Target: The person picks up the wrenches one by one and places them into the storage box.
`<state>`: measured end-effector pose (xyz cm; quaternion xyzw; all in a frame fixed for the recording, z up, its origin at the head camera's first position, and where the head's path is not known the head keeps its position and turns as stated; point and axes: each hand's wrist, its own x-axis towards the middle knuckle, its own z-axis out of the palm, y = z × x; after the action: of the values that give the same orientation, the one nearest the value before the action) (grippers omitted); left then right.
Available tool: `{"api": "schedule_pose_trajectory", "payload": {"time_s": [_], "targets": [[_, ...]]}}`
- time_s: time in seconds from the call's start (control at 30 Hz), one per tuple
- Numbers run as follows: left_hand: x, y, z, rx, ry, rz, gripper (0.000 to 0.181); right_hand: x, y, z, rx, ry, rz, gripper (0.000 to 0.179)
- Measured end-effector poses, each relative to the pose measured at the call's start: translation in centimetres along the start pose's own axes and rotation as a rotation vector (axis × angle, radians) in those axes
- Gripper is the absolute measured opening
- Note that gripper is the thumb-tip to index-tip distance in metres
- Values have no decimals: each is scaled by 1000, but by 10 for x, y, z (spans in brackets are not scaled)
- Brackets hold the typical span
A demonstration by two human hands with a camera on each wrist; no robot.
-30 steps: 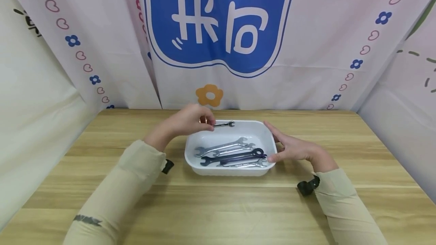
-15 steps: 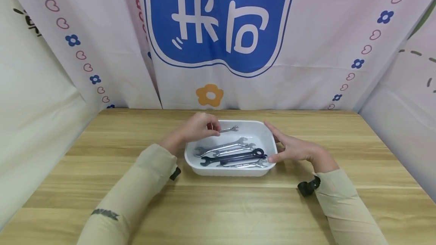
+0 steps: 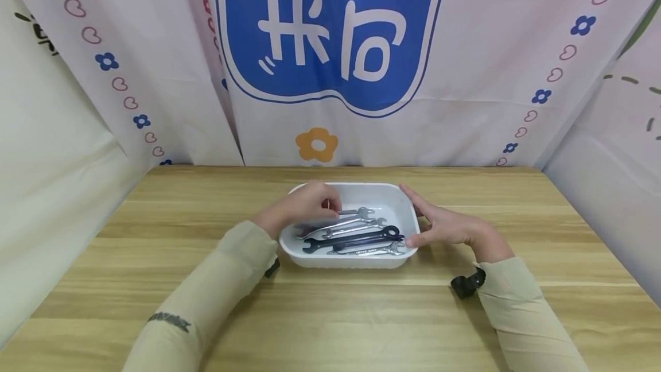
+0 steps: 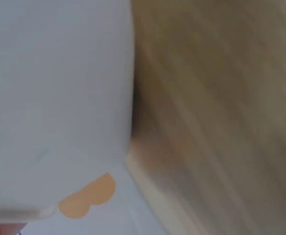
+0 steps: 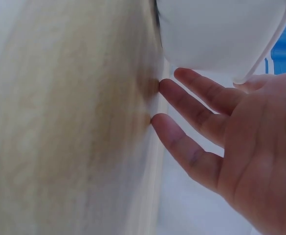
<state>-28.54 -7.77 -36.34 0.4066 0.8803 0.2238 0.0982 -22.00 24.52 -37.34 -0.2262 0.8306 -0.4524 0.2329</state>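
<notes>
A white plastic bin (image 3: 351, 261) stands on the table, with several wrenches lying lengthwise in it. My left hand (image 3: 312, 202) reaches over its left side and pinches a small silver wrench (image 3: 356, 211), which is low in the bin above the others. Nearer the front lie silver wrenches, a black wrench (image 3: 351, 238) and a silver combination wrench (image 3: 379, 251). My right hand (image 3: 446, 225) rests against the bin's right end, thumb at the rim. Its fingers (image 5: 191, 105) are extended beneath the bin wall (image 5: 221, 34) in the right wrist view. The left wrist view mostly shows the bin's outer wall (image 4: 59, 98).
The bin stands towards the back of a wood-grain table (image 3: 351, 320). A white printed curtain (image 3: 480, 73) hangs behind the table's back edge, with more cloth on both sides. A black wrist camera (image 3: 467, 283) sits below the right wrist.
My left hand has moved right and down into the bin, bringing the small wrench from the back rim down close to the other wrenches. The right hand and the bin have stayed put.
</notes>
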Motion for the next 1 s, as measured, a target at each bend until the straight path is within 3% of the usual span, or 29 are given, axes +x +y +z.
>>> {"api": "schedule_pose_trajectory", "payload": {"time_s": [0.53, 1.0], "targets": [[4, 2, 4, 79, -87, -22, 5, 0, -1, 0, -17, 1, 12, 123], [4, -4, 7, 119, -77, -14, 5, 0, 0, 0, -16, 0, 1, 123]]}}
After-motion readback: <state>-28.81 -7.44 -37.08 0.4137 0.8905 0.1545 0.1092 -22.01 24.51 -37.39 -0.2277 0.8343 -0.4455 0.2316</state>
